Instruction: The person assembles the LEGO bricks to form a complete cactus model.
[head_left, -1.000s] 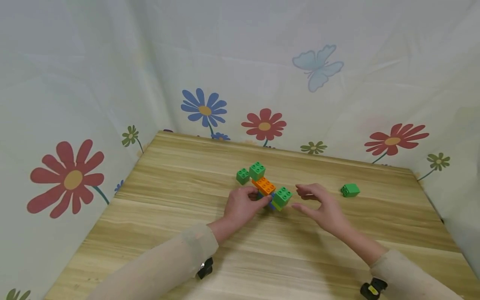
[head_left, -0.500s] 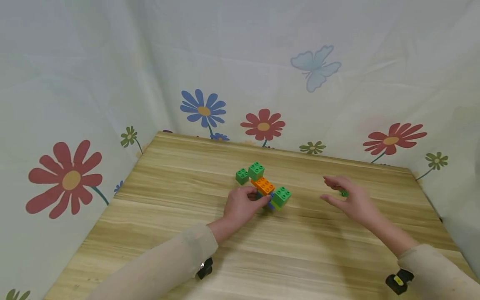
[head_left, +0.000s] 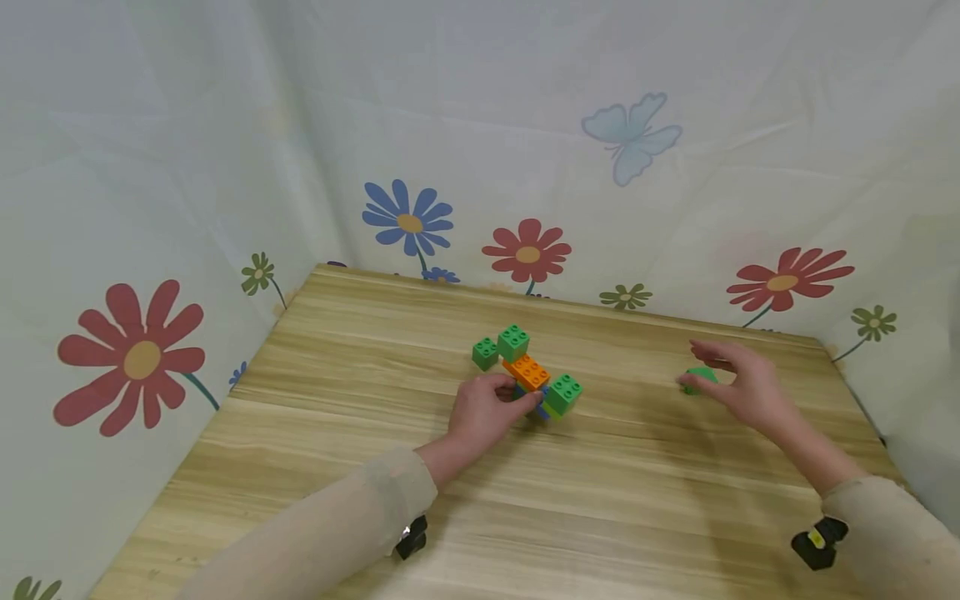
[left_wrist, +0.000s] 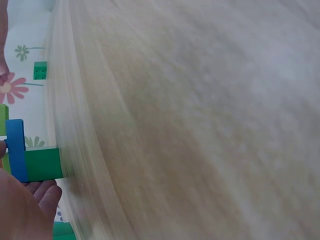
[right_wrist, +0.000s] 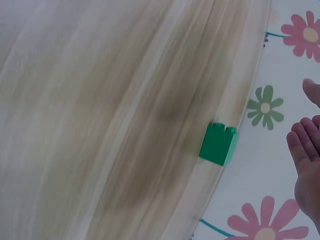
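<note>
My left hand (head_left: 483, 410) grips a small assembly of toy building blocks with thumb and fingers. It has an orange brick (head_left: 527, 372) on top, a green block (head_left: 513, 342) at the far end and another green block (head_left: 565, 393) at the near right. Below are lime-green and blue parts; a blue brick (left_wrist: 16, 150) shows in the left wrist view. Over at the right, my right hand (head_left: 753, 390) hovers with its fingers apart and nothing between them. A loose green block (right_wrist: 217, 144) lies on its side just beneath, partly hidden by the thumb in the head view.
Another loose green block (head_left: 485, 354) stands just left of the assembly. Everything rests on a wood-grain table (head_left: 360, 358). A white curtain (head_left: 465, 125) printed with flowers and a butterfly rises behind the table and along its sides.
My right hand has moved right, from beside the assembly to above the loose green block at the right. The left hand and the assembly have stayed in place.
</note>
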